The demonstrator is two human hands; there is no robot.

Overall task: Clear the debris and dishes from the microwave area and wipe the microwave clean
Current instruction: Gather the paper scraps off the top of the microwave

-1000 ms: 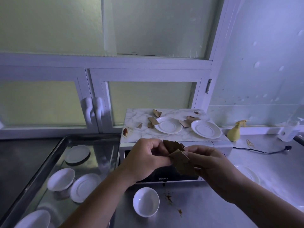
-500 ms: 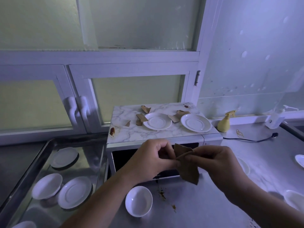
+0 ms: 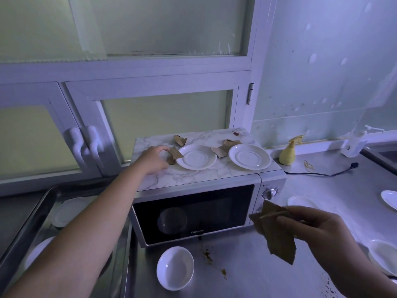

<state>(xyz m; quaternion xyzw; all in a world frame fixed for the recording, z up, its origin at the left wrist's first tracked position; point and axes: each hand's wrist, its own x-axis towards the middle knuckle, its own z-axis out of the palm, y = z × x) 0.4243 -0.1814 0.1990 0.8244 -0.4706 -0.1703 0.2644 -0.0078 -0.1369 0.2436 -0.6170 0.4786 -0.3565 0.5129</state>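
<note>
The microwave [image 3: 193, 214] has a marble-patterned top [image 3: 193, 176] carrying two white saucers [image 3: 196, 157] [image 3: 249, 157] and brown cardboard scraps [image 3: 180, 140] [image 3: 219, 151]. My left hand [image 3: 153, 159] reaches onto that top, fingertips at the left edge of another scrap [image 3: 176, 154] beside the left saucer; a pinch is not visible. My right hand [image 3: 318, 231] hovers right of the microwave door and pinches a bunch of cardboard scraps [image 3: 277, 233]. A white bowl [image 3: 175, 267] sits on the counter before the door, beside brown spill spots [image 3: 207, 253].
A steel tray [image 3: 28, 216] with several saucers lies at the left. On the right counter are a yellow spray bottle [image 3: 287, 153], a black cord [image 3: 318, 173], a pump dispenser [image 3: 354, 143] and more white dishes [image 3: 390, 200] [image 3: 384, 257]. Cabinet doors stand behind.
My hands, together in front of the microwave before, have parted. The left has reached up onto the microwave top; the right has moved right and down with the scraps.
</note>
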